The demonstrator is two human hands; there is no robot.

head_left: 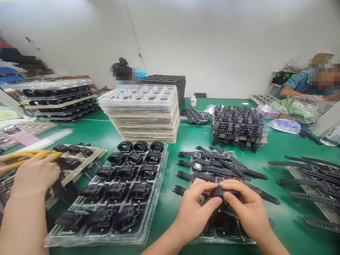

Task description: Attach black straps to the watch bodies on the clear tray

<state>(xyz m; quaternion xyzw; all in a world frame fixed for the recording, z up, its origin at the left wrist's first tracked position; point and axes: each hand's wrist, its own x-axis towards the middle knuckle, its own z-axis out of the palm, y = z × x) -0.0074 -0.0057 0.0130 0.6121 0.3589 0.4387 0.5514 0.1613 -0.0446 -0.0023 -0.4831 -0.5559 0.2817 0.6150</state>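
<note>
Between my two hands, over a clear plastic tray (231, 239), I hold a black smartwatch (218, 192) with its strap. My left hand (195, 207) pinches it from the left with thumb and fingers. On the other side, my right hand (243, 203) grips it, the thumb against the strap. Beyond my fingers, several black watches (212, 164) lie across the tray with straps spread out. To the left stands another clear tray (145, 232), its compartments filled with watches whose straps are curled closed (118, 191).
A tall stack of pale trays (140, 117) rises at centre back, black trays (170, 79) behind it. Piled watches (237, 125) stand at back right, more watches (324, 184) at far right. A co-worker's hand (34, 173) with yellow finger covers reaches in from the left. Two people sit beyond the green table (170, 212).
</note>
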